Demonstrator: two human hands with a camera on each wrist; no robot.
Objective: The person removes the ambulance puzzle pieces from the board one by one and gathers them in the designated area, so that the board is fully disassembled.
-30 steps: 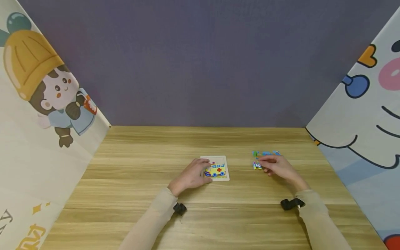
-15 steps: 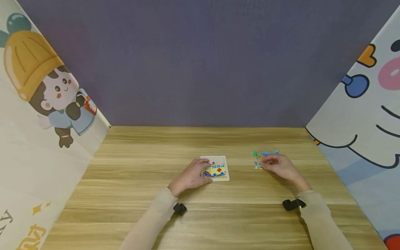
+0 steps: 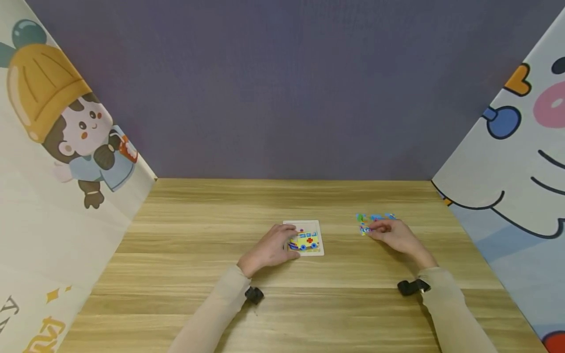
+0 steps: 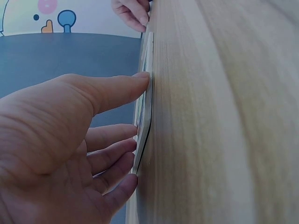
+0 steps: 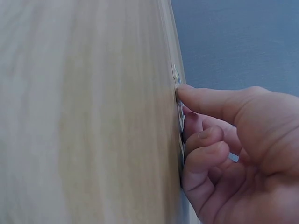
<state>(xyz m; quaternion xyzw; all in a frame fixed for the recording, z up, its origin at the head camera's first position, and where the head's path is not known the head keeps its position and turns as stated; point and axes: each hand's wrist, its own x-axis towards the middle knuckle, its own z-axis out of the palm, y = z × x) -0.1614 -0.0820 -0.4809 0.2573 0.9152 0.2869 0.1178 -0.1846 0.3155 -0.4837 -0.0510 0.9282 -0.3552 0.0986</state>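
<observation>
A square puzzle board (image 3: 321, 245) with a pale rim lies on the table, showing a yellow ambulance picture with a red cross. My left hand (image 3: 270, 245) holds its left side, thumb at the near edge and fingers over the left part, which they hide. In the left wrist view the fingertips (image 4: 127, 185) meet the board's edge. To the right, my right hand (image 3: 395, 239) pinches a small colourful puzzle piece (image 3: 364, 230) between thumb and fingers, low at the tabletop. The fingers cover part of that piece. In the right wrist view the thumb tip (image 5: 185, 92) is at thin flat pieces.
More blue and green puzzle pieces (image 3: 376, 216) lie just beyond the right hand. The wooden table (image 3: 220, 211) ends at a dark blue back panel (image 3: 282, 98). Printed cartoon walls (image 3: 44, 220) flank it on both sides.
The right hand draws back slightly to the right, then comes forward again. The piece at its fingertips has shifted a little away from me. The left hand and puzzle board stay still.
</observation>
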